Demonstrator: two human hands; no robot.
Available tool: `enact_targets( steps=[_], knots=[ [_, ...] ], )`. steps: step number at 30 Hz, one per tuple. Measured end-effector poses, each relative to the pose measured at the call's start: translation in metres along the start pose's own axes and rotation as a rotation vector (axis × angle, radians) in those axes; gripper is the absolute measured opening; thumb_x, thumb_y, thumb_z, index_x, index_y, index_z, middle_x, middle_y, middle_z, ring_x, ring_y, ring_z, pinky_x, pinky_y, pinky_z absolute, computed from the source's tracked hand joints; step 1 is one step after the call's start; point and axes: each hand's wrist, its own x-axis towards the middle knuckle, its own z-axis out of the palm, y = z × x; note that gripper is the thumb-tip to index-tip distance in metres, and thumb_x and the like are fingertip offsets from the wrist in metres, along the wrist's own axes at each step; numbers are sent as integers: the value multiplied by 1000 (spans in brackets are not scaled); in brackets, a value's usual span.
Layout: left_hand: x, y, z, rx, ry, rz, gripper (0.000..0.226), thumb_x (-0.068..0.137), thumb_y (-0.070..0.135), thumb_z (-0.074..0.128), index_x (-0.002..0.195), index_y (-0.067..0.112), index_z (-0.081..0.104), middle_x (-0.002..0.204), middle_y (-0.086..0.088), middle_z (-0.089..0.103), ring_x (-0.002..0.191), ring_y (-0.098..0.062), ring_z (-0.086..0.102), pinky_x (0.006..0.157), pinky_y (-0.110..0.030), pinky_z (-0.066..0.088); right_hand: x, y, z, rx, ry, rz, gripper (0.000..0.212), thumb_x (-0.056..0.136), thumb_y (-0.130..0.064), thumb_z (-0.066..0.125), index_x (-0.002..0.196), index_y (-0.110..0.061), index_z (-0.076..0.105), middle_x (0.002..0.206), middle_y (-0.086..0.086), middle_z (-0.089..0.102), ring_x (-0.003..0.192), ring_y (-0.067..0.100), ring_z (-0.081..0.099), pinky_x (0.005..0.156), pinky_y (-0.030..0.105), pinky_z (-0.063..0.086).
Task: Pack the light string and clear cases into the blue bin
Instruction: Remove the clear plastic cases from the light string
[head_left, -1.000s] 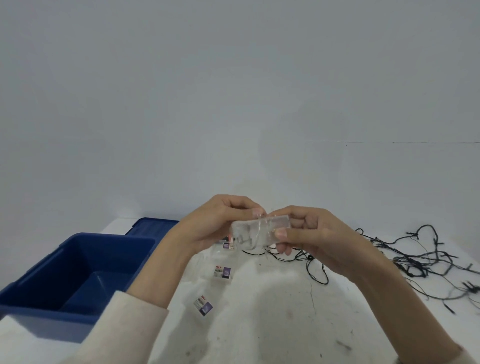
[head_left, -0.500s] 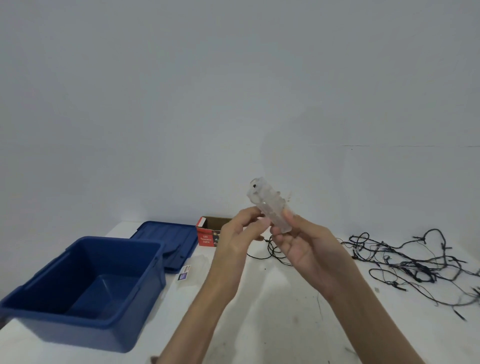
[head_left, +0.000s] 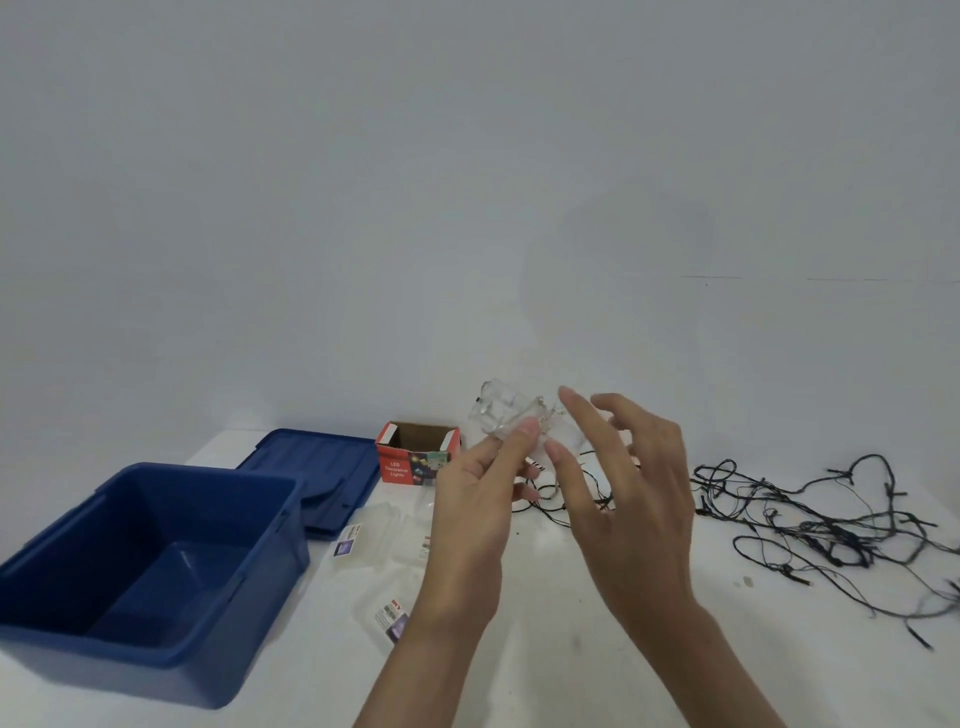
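Note:
My left hand (head_left: 475, 499) pinches a small clear case (head_left: 501, 413) between thumb and fingers, raised above the table's middle. My right hand (head_left: 618, 483) is just right of it, fingers spread and straight, its fingertips close to the case; contact is unclear. The dark light string (head_left: 821, 519) lies tangled on the white table to the right, with an end trailing behind my hands. More clear cases with small labels (head_left: 374, 530) (head_left: 389, 616) lie on the table left of my arms. The open blue bin (head_left: 140, 597) stands at the front left with nothing visible inside.
The bin's blue lid (head_left: 317, 467) lies flat behind the bin. A small red cardboard box (head_left: 415, 457) marked LED lights stands open behind the cases. A plain grey wall backs the white table (head_left: 571, 649).
My right hand has let go of the clear case and spread its fingers; the left hand now holds it alone. Labelled cases on the table have come into view.

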Motion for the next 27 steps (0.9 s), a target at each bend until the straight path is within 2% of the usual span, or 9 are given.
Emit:
enact_targets(
  steps=[2, 6, 8, 11, 14, 17, 20, 25, 27],
  knots=[
    [4, -3, 3, -15, -8, 3, 28, 83, 32, 61, 90, 8, 73, 71, 1, 59, 72, -15, 49, 69, -26, 45, 0, 9, 3, 7, -48, 3, 35, 93, -33, 49, 123, -20, 61, 110, 5, 63, 95, 19, 53, 80, 29, 42],
    [12, -12, 8, 38, -37, 18, 33, 77, 44, 68, 78, 11, 72, 77, -4, 61, 73, -12, 53, 79, -30, 43, 5, 19, 1, 216, -224, 111, 40, 91, -33, 46, 126, -18, 57, 111, -11, 58, 105, 6, 48, 88, 24, 40],
    [14, -17, 9, 65, -43, 47, 30, 77, 43, 66, 78, 14, 73, 76, 0, 65, 74, -10, 54, 80, -27, 44, 9, 24, 0, 358, -315, 190, 41, 89, -38, 46, 124, -21, 59, 110, -16, 58, 105, 2, 51, 88, 16, 40],
    [14, -22, 9, 112, -55, 99, 33, 74, 40, 60, 85, 13, 73, 75, 8, 69, 73, -2, 59, 77, -14, 46, 12, 28, -2, 497, -401, 245, 37, 87, -37, 53, 120, -21, 60, 107, -18, 60, 99, -3, 55, 80, 6, 40],
    [14, -23, 5, 168, -36, 138, 31, 76, 35, 59, 95, 14, 73, 82, 8, 73, 77, 1, 63, 72, -8, 46, 13, 29, -6, 630, -500, 328, 30, 88, -20, 62, 118, -22, 61, 105, -13, 61, 96, 0, 59, 76, 9, 45],
    [16, -22, -2, 247, -30, 161, 21, 81, 27, 61, 96, 19, 72, 78, 10, 72, 72, 4, 62, 68, -6, 45, 18, 30, -10, 844, -626, 542, 29, 86, -13, 63, 110, -29, 63, 100, -12, 67, 91, 0, 64, 74, 8, 46],
    [17, -23, -8, 303, -86, 165, 26, 75, 32, 61, 97, 22, 72, 82, 10, 73, 77, 3, 62, 73, -8, 46, 20, 36, -7, 916, -549, 687, 17, 82, -14, 67, 97, -17, 74, 90, -14, 74, 86, -2, 68, 71, 5, 45],
    [18, -16, -25, 384, -199, 127, 28, 83, 24, 60, 107, 15, 70, 102, 3, 73, 99, -10, 66, 90, -18, 47, 19, 40, 3, 1070, -635, 761, 23, 69, -22, 70, 89, -12, 76, 89, 5, 76, 86, 17, 71, 84, 27, 55],
    [20, -12, -34, 429, -215, 100, 30, 83, 28, 59, 107, 16, 71, 103, 2, 73, 97, -10, 65, 89, -19, 47, 19, 38, 8, 1182, -758, 741, 21, 75, -22, 63, 91, -15, 76, 95, 6, 75, 91, 18, 70, 81, 25, 55]
  ],
)
